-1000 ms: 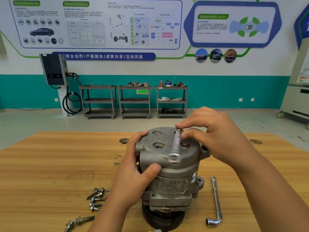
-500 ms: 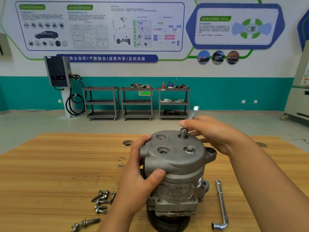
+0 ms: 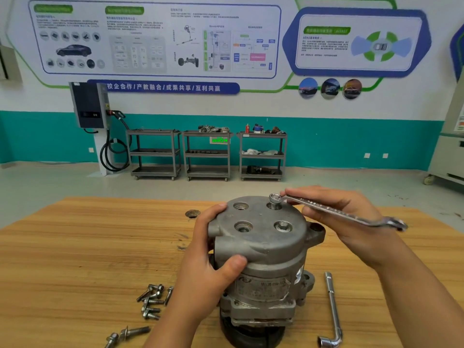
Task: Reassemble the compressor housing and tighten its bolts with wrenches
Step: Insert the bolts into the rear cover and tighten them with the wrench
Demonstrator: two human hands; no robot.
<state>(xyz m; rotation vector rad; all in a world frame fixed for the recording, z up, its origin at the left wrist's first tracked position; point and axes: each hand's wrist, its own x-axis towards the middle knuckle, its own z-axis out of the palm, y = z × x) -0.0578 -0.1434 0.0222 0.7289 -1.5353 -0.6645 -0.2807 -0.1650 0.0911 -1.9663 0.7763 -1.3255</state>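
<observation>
The wooden bench (image 3: pixel 75 247) carries the compressor housing (image 3: pixel 261 247), which stands upright near its front middle. Brace the housing with your left hand (image 3: pixel 208 267): it grips the left side of the cover, thumb on the front wall, so the body cannot turn under torque. Your right hand (image 3: pixel 351 222), well apart from the left, holds the combination wrench (image 3: pixel 334 212) by its shank. The ring end sits over the rear right bolt (image 3: pixel 275 198), whose head stands proud of the cover. Seat the ring fully and level on the hex before you pull; a tilted ring is likely to slip. Swing in short arcs. The front right bolt (image 3: pixel 283 226) appears seated; both left holes are empty.
</observation>
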